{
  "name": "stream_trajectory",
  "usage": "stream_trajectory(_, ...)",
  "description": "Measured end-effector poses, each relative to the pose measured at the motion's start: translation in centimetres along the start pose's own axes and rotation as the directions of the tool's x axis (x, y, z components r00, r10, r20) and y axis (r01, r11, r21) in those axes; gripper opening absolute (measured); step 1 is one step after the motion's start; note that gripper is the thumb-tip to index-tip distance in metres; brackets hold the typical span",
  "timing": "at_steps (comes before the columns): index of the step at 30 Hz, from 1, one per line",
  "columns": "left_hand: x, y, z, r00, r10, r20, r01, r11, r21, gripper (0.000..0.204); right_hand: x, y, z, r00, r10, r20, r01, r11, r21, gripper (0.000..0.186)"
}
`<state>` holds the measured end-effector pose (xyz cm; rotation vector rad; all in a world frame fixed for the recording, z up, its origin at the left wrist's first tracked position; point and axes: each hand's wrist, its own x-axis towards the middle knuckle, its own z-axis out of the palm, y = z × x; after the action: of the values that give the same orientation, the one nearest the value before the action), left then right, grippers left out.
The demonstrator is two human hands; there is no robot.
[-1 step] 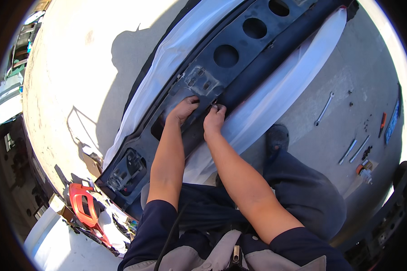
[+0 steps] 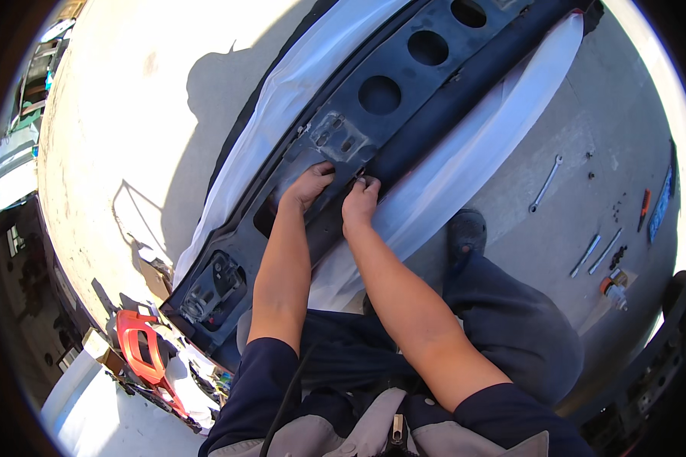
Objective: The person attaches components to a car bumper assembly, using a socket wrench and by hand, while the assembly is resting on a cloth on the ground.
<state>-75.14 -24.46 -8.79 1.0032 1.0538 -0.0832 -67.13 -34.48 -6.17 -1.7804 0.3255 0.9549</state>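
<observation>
A long dark car panel (image 2: pixel 322 199), bumper-like and pierced by large round holes, lies slantwise in front of me. My left hand (image 2: pixel 310 186) reaches into an opening in it, fingers curled at the edge and fingertips out of sight. Close by on the right, my right hand (image 2: pixel 360 204) is closed in a pinch at the panel's near edge. Whatever lies between its fingertips is too small to make out. A worn metal plate with slots (image 2: pixel 335 135) sits on the panel just beyond both hands.
White sheeting (image 2: pixel 450 183) lies under the panel. On the concrete to the right are a wrench (image 2: pixel 546 183), metal rods (image 2: pixel 605 251), an orange-handled tool (image 2: pixel 645 207), small fasteners and an orange-and-silver tool (image 2: pixel 614 291). A red plastic part (image 2: pixel 139 346) rests at the lower left.
</observation>
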Motion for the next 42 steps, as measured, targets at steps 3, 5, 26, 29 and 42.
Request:
stream_trajectory(3,0.0,0.4,0.8,0.996,0.044,-0.072,-0.042,0.999,0.034,0.040,0.3,-0.2,-0.1,1.000,0.014,-0.001,-0.014,0.998,-0.055,0.021)
stream_trajectory(5,0.1,1.5,1.0,0.998,0.003,-0.056,0.006,0.988,0.153,0.036,0.4,-0.2,-0.3,1.000,0.006,0.000,-0.006,0.999,-0.033,0.022)
stream_trajectory(26,0.3,0.4,0.1,0.996,-0.091,-0.004,0.091,0.996,0.015,0.035,0.1,-0.2,-0.1,0.998,-0.051,-0.021,0.050,0.997,-0.054,0.021)
stream_trajectory(29,0.2,0.5,0.7,0.997,0.025,-0.068,-0.023,0.999,0.037,0.034,0.1,-0.4,0.0,0.996,-0.083,-0.037,0.080,0.993,-0.084,0.020)
stream_trajectory(42,1.5,-1.1,-0.7,0.991,-0.068,-0.114,0.071,0.997,0.020,0.024,0.6,1.0,1.1,0.997,-0.033,-0.073,0.023,0.990,-0.139,0.031)
